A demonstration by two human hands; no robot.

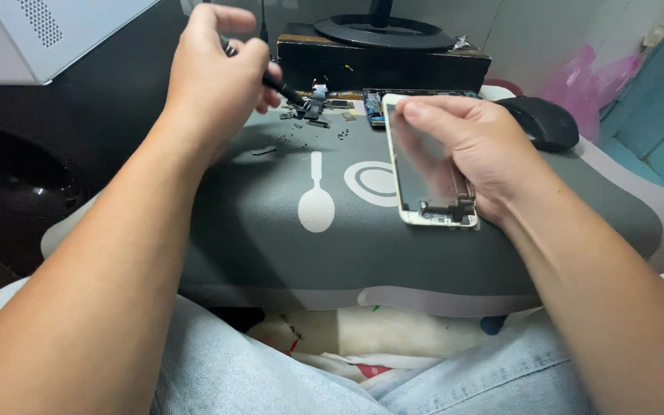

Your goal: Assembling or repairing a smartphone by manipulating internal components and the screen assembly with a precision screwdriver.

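- Now the left hand (217,73) is raised over the far left part of the grey mat (270,230), fingers clenched around a thin black tool (282,86).
- The tool tip points down toward small dark parts (313,111) and tiny screws (342,134) that lie on the mat.
- The right hand (478,150) grasps a phone frame (428,165), white at the edges, opened and without its insides; thumb and fingers pinch its long sides.
- The frame rests on the mat, right of the white spoon print (316,196).
- A blue circuit board (373,104) lies just behind the frame.
- A black mouse (543,123) sits near the right hand, on the far side.
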